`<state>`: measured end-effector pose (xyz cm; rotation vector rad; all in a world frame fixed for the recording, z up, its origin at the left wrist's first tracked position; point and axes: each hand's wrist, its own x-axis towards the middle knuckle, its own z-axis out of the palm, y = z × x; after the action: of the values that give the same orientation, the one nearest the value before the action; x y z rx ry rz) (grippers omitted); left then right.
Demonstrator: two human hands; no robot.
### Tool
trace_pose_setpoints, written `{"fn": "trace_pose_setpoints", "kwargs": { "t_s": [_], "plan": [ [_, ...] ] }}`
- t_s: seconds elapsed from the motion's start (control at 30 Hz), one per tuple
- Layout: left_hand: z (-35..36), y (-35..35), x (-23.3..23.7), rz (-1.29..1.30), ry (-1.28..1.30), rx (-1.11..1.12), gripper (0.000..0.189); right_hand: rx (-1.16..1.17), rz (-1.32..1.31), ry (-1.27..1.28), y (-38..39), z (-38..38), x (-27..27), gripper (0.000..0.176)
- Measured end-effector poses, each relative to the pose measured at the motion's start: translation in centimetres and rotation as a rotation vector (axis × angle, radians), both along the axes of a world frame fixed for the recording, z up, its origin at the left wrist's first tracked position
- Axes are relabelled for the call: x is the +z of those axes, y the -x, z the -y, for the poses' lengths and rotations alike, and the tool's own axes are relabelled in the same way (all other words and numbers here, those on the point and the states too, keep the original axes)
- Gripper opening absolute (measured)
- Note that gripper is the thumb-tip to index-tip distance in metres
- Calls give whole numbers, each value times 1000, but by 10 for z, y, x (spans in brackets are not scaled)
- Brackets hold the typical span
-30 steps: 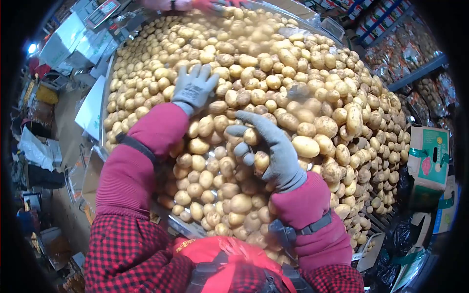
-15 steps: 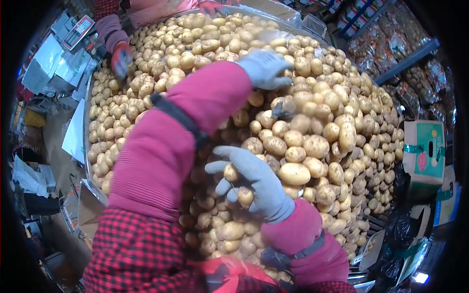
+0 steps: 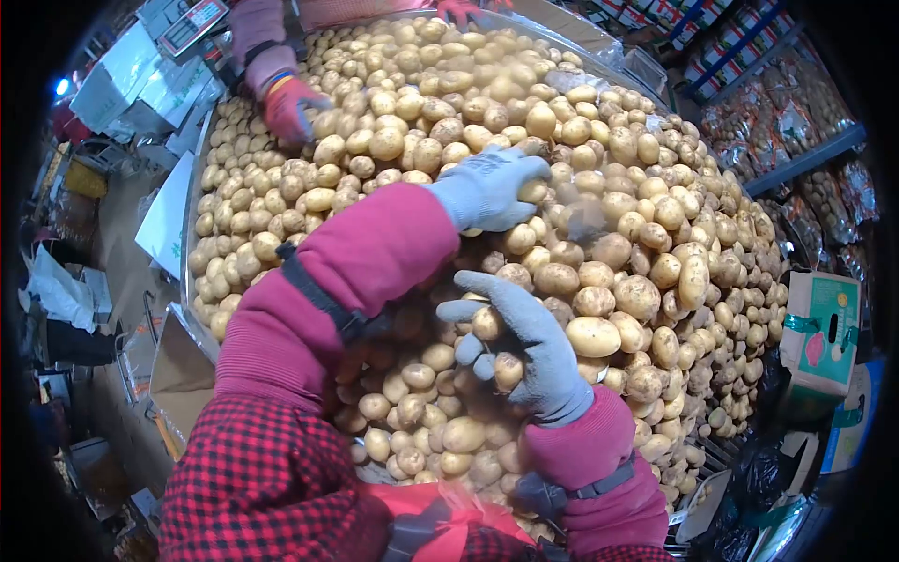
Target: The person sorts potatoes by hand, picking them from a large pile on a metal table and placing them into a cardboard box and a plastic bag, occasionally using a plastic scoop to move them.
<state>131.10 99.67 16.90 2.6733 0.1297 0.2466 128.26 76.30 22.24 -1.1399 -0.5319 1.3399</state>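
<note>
My left hand (image 3: 487, 187), in a grey glove, reaches over the heap of potatoes (image 3: 599, 267), its fingers curled round a potato (image 3: 533, 191). Lower and to the right, my right hand (image 3: 534, 351), also gloved in grey, holds two small potatoes, one (image 3: 486, 323) by the upper fingers and another (image 3: 508, 372) nearer the palm. Below it lie more potatoes (image 3: 412, 412) in the shaded hollow in front of me. A dark lump (image 3: 587, 221) shows on the heap to the right of my left hand.
A co-worker's red-gloved hand (image 3: 292, 108) touches the potatoes at the upper left; another red glove (image 3: 459, 11) is at the far edge. A green and brown carton (image 3: 819, 328) stands at right. Bagged potatoes (image 3: 796, 112) fill a blue-barred rack. An open carton (image 3: 183, 365) is at left.
The view has shifted. My left hand has come down closer to my right and curled round a potato. My right hand still holds its two. The co-worker's hand has moved inward.
</note>
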Motion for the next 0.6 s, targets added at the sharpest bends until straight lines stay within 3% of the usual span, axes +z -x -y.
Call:
{"fn": "trace_pose_setpoints", "kwargs": {
  "t_s": [0.03, 0.07, 0.17, 0.23, 0.27, 0.33, 0.4, 0.47, 0.5, 0.53, 0.6],
  "plan": [
    [0, 19, -1, 45, 111, 46, 48, -11, 25, 13, 1, 1, 1, 47],
    [-1, 36, 8, -103, 91, 67, 55, -20, 50, 23, 3, 0, 2, 46],
    [-8, 77, 2, -60, 199, 198, 55, -13, -7, 10, 2, 2, 1, 44],
    [-4, 109, 17, -82, 544, 279, 58, -18, -23, -52, 1, 3, -5, 50],
    [-2, 123, 16, -81, 543, 288, 58, -10, -24, -52, 2, 3, -6, 50],
    [2, 147, 10, 25, 605, 372, 60, 16, 138, -77, 2, 3, -7, 52],
    [5, 168, 11, 179, 1000, 409, 57, 18, 175, -92, 5, 4, -8, 50],
    [8, 182, 6, 337, 1262, 441, 55, -63, 63, 5, 7, 2, -9, 61],
    [4, 188, -2, 419, 1354, 402, 53, -30, 199, -42, 9, 3, -7, 57],
    [9, 189, -8, 531, 1626, 432, 56, -12, 182, -147, 8, 4, -15, 54],
    [21, 203, 14, 492, 1723, 498, 61, -14, 257, -106, 8, 2, -15, 51]
  ]
}}
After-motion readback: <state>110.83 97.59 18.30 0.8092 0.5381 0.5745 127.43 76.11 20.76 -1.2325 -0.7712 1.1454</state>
